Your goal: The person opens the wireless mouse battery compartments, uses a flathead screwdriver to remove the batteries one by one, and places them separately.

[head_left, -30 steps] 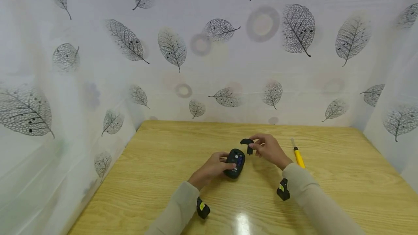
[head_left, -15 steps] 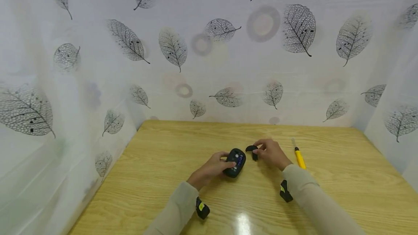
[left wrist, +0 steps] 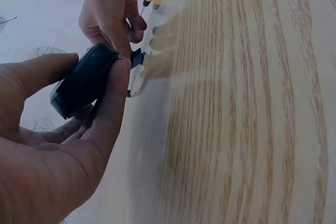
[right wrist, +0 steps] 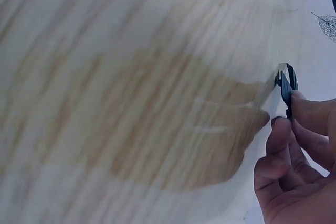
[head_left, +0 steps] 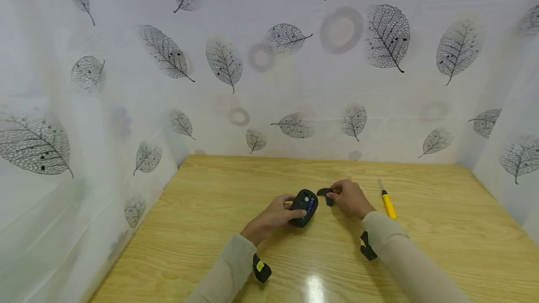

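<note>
Shifted since one second ago: T-shaped black cover, now a little lower and farther right in the head view, along with the right hand. Table, wood-grained, beneath everything. Left hand, curled round a black mouse, thumb on its upturned underside. Right hand, gap narrow, thumb and fingertips pinching the cover. Mouse, held tilted above mid-table; probably light, stiff and smooth enough to slip, best taken by the rounded sides with the thumb clear of the blue battery. Screwdriver, yellow-handled, lying on the table to the right of the right hand. Cover, just beside the mouse, apart from it; likely very light, thin and springy, its stem apt to snap if bent, best pinched near the broad curved head; contact with the table cannot be told. Battery, seated in the mouse; likely dense for its size, slick, liable to slide if tipped.
</note>
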Tool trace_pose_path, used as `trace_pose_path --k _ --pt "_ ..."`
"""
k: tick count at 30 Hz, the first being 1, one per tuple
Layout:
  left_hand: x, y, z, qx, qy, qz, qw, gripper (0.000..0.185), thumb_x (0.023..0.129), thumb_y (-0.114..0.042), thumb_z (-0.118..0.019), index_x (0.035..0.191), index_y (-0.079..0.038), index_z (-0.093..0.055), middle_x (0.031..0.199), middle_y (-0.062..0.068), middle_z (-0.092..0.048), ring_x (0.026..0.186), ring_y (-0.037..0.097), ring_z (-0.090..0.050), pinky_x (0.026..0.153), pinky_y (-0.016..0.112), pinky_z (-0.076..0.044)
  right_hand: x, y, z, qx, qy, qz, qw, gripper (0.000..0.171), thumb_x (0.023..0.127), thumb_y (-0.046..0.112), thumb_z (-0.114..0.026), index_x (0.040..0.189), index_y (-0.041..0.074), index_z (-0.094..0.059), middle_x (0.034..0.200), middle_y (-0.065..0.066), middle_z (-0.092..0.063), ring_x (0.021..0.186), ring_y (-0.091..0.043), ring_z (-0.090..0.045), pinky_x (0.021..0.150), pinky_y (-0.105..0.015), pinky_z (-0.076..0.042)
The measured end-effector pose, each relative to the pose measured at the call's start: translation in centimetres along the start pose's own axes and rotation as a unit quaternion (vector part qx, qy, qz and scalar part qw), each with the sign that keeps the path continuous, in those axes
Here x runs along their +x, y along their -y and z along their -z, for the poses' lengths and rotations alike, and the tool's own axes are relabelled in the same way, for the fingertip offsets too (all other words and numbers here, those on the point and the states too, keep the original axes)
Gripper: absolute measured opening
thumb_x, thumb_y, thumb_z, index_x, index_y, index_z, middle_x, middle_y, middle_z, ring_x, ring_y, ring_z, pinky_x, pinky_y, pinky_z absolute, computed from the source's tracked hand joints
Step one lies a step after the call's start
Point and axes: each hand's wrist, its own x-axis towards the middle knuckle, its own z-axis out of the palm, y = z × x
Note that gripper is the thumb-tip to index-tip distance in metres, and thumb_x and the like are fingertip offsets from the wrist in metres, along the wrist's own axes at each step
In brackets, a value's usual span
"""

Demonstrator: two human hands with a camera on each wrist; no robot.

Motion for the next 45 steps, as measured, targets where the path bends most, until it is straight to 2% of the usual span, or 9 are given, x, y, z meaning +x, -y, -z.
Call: trace_pose_path --k 8,16,24,29,37,44,45 --pt "0.1 0.3 0.1 0.003 -0.006 0.001 1.0 0.064 0.095 -0.021 -0.074 0.147 0.001 -0.044 0.127 0.018 -0.062 0.107 0.025 -0.066 0.091 0.04 -0.057 0.1 0.1 -0.1 -0.005 0.002 -0.003 1.0 0.023 0.096 0.008 -0.07 0.111 -0.009 -0.071 0.102 -0.018 -0.072 0.097 -0.035 -0.067 0.084 -0.052 -0.057" --pt "0.1 0.3 0.2 0.001 -0.002 0.001 1.0 0.061 0.096 -0.023 -0.073 0.146 -0.002 -0.046 0.127 0.017 -0.062 0.109 0.025 -0.066 0.093 0.041 -0.056 0.1 0.2 -0.2 -0.012 0.007 0.003 1.0 0.022 0.096 0.006 -0.069 0.109 -0.012 -0.071 0.101 -0.02 -0.072 0.096 -0.038 -0.067 0.084 -0.053 -0.057" --pt "0.0 0.3 0.2 -0.005 0.003 0.001 1.0 0.061 0.096 -0.023 -0.072 0.147 -0.002 -0.045 0.127 0.017 -0.062 0.11 0.025 -0.066 0.093 0.042 -0.056 0.2 -0.1 -0.5 -0.021 0.001 0.009 1.0 0.021 0.095 0.005 -0.069 0.109 -0.012 -0.072 0.109 -0.026 -0.07 0.101 -0.042 -0.066 0.087 -0.055 -0.056" --pt "-0.1 0.2 0.2 -0.011 0.005 -0.002 0.9999 0.059 0.097 -0.021 -0.071 0.146 -0.002 -0.045 0.126 0.017 -0.063 0.109 0.025 -0.066 0.091 0.04 -0.057 0.3 -0.4 -0.7 -0.024 -0.004 0.002 1.0 0.022 0.095 0.005 -0.069 0.11 -0.01 -0.072 0.108 -0.024 -0.071 0.101 -0.04 -0.066 0.088 -0.054 -0.056" --pt "-0.3 0.1 0.3 0.001 -0.004 -0.003 1.0 0.057 0.098 -0.025 -0.068 0.147 -0.004 -0.046 0.132 0.017 -0.058 0.115 0.025 -0.062 0.097 0.041 -0.053 0.1 -0.2 0.0 -0.009 -0.012 -0.006 1.0 0.024 0.098 0.01 -0.068 0.113 -0.009 -0.07 0.105 -0.019 -0.071 0.095 -0.035 -0.067 0.083 -0.051 -0.057" --pt "-0.1 0.3 0.4 -0.082 0.028 -0.013 0.9962 0.053 0.102 -0.013 -0.062 0.148 0.002 -0.04 0.124 0.023 -0.06 0.096 0.037 -0.072 0.086 0.039 -0.06 -0.4 0.1 1.8 -0.016 -0.029 0.007 0.999 0.024 0.099 0.012 -0.067 0.113 -0.007 -0.07 0.102 -0.017 -0.068 0.089 -0.031 -0.066 0.08 -0.051 -0.057" --pt "-0.1 0.3 0.4 -0.084 0.028 -0.014 0.996 0.053 0.102 -0.012 -0.063 0.148 0.002 -0.04 0.123 0.023 -0.06 0.095 0.036 -0.072 0.084 0.038 -0.061 -0.5 0.1 2.2 -0.019 -0.032 0.013 0.999 0.024 0.098 0.012 -0.068 0.112 -0.007 -0.07 0.102 -0.017 -0.069 0.088 -0.031 -0.066 0.079 -0.051 -0.057"
